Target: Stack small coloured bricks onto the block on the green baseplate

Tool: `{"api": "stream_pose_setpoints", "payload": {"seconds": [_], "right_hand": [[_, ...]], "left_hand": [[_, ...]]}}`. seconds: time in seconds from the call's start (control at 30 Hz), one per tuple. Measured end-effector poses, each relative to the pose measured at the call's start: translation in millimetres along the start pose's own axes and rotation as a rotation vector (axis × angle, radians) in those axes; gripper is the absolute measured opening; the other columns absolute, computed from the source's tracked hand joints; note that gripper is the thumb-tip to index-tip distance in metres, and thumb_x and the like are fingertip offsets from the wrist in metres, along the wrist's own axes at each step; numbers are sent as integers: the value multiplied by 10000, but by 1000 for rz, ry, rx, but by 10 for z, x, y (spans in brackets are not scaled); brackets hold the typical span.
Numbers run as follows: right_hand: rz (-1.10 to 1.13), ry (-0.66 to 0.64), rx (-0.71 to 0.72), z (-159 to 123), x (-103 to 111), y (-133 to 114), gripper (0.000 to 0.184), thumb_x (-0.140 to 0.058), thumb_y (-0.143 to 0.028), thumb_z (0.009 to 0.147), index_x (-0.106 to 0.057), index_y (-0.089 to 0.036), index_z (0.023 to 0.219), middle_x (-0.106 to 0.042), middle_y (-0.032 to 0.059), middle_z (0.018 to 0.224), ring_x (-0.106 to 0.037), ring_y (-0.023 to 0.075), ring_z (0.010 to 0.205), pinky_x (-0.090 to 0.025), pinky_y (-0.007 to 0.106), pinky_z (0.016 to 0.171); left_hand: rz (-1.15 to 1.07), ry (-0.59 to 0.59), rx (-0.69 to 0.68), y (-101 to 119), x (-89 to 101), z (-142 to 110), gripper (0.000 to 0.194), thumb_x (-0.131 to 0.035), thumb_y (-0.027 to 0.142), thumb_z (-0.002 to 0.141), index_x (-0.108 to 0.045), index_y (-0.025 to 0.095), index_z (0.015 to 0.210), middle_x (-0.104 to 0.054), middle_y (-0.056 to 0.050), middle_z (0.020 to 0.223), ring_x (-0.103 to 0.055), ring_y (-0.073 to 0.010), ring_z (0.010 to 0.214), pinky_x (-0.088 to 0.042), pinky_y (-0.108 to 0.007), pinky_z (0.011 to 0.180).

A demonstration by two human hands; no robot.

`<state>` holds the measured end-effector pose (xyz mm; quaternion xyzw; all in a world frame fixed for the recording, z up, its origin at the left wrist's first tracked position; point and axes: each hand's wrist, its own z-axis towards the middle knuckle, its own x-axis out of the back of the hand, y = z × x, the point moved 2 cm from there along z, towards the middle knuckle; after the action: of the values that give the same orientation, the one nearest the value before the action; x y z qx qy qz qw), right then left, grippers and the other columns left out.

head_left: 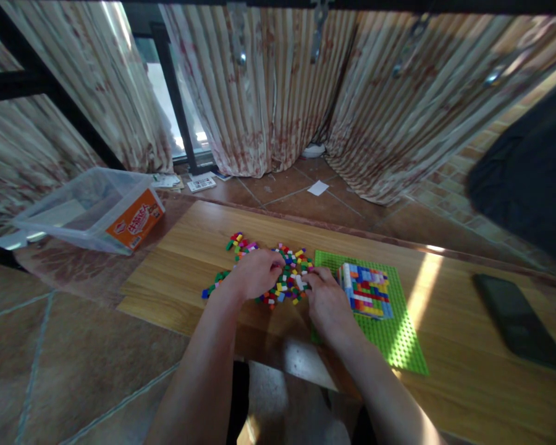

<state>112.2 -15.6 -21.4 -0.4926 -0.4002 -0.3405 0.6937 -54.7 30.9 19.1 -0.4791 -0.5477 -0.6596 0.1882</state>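
the loose bricks (285,287) lie between the left hand (254,274) and right hand (327,303), near the tabletop's (167,275) far edge; whether either hand grasps one i cannot tell. they look light, stiff and slick, best pinched by opposite sides.

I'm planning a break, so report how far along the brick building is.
Already built: a multicoloured plastic brick block on the green studded baseplate. In hand: the left hand and right hand are among small, loose, coloured plastic bricks; any grip is unclear. Left, probably: those bricks, scattered on the brown wooden tabletop.
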Motion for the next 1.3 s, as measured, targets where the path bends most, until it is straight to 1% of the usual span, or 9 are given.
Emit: {"api": "stream_pose_setpoints", "payload": {"seconds": [0.17, 0.33, 0.5, 0.6, 0.7, 0.87, 1.0, 1.17, 1.3], "right_hand": [[5, 31, 14, 6, -12, 2, 291, -454, -20, 801, -649, -154, 971, -589, 134, 1100, -616, 227, 947, -513, 341, 884], [93, 120, 31, 26, 36, -28, 211, -455, -87, 853, -623, -182, 939, -574, 121, 1083, -597, 236, 981, -507, 398, 912], [226, 231, 65, 51, 190, -109, 201, -451, -160, 898, -615, -184, 1012, -586, 124, 1111, -580, 243, 1051, -477, 424, 952], [344, 277, 18, 41, 237, -112, 187, -487, -202, 902, -622, -200, 1031, -622, 106, 1069, -604, 231, 993, -500, 395, 880], [562, 261, -59, 29, 220, -86, 186, -545, -269, 893, -629, -203, 1045, -674, 82, 999, -635, 213, 909, -511, 366, 810], [918, 253, -190, 50, 202, -97, 190, -622, -356, 838, -681, -198, 927, -705, 26, 795, -640, 168, 720, -520, 302, 675], [1009, 270, -252, 74, 231, -123, 198, -656, -378, 808, -698, -192, 858, -680, 3, 683, -600, 136, 597, -489, 260, 563], [1059, 231, -262, 70, 238, -112, 194, -678, -365, 793, -716, -181, 840, -655, -7, 627, -576, 122, 557, -477, 246, 531], [1223, 173, -292, 62, 197, -92, 200, -716, -364, 762, -726, -184, 850, -651, -12, 615, -561, 114, 544, -478, 246, 528]], "left_hand": [[-32, 4, -7, 30, -3, 6, 223, -508, 159, 818, -730, 167, 838, -719, -49, 803, -619, -168, 739, -419, -251, 656], [-73, 3, -26, 63, -14, 11, 212, -509, 174, 833, -721, 176, 812, -703, -35, 772, -601, -160, 710, -401, -252, 647], [-280, -23, -85, 128, -31, 21, 233, -501, 249, 876, -704, 151, 816, -679, -25, 741, -577, -142, 686, -412, -238, 639], [-490, -60, -108, 139, -63, 34, 161, -538, 211, 849, -679, 132, 840, -679, -25, 765, -589, -135, 702, -443, -236, 671], [-657, -62, -86, 147, -66, 36, 126, -563, 192, 833, -658, 118, 871, -673, -33, 795, -593, -130, 710, -457, -235, 669], [-719, -72, -96, 201, -20, 20, 98, -590, 197, 824, -647, 119, 810, -626, -6, 737, -560, -109, 675, -440, -221, 638], [-792, -100, -102, 219, -28, 15, 139, -580, 248, 849, -629, 120, 822, -610, -2, 734, -552, -105, 661, -439, -225, 631], [-780, -79, -90, 212, -49, 17, 186, -572, 288, 859, -582, 132, 759, -544, 24, 666, -506, -91, 608, -407, -214, 580], [-777, -64, -140, 255, -6, -10, 185, -561, 258, 860, -569, 127, 730, -523, 28, 658, -474, -79, 599, -382, -204, 569]]}}
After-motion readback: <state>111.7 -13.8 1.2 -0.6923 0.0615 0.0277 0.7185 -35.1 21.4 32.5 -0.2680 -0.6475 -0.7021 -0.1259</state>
